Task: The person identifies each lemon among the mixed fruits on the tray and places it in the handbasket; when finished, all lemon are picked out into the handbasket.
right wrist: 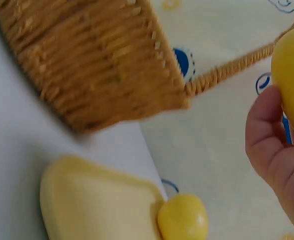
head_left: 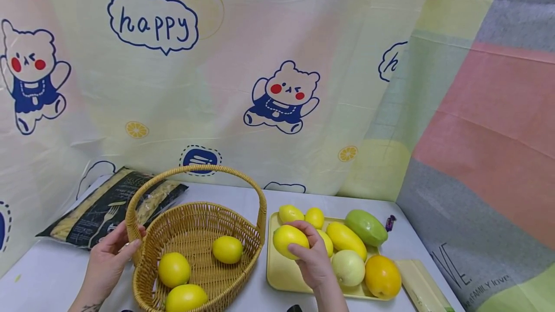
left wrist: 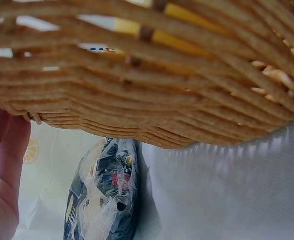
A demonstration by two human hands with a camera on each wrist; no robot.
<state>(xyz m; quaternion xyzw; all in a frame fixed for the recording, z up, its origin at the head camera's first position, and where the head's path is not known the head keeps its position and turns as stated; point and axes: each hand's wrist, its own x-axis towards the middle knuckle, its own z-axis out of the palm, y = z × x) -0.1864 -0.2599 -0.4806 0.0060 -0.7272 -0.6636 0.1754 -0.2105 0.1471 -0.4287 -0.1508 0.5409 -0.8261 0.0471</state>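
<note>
In the head view, my left hand (head_left: 106, 259) grips the wicker basket (head_left: 204, 208) at the left foot of its arched handle, thumb in front and fingers behind. Three lemons lie inside the basket, one lemon (head_left: 227, 249) apart on the right. My right hand (head_left: 315, 259) pinches another lemon (head_left: 289, 240) between thumb and fingers, raised over the left part of the yellow tray (head_left: 282, 280). The right wrist view also shows this held lemon (right wrist: 293, 80) beside the basket's handle. The left wrist view shows the basket's woven wall (left wrist: 136, 95) up close.
On the tray sit more lemons (head_left: 291, 213), a long yellow fruit (head_left: 347, 239), a green mango-like fruit (head_left: 366, 227), a pale round fruit (head_left: 348, 267) and an orange fruit (head_left: 383, 277). A black food bag (head_left: 99, 220) lies behind the basket; a pale flat packet (head_left: 422, 285) is at right.
</note>
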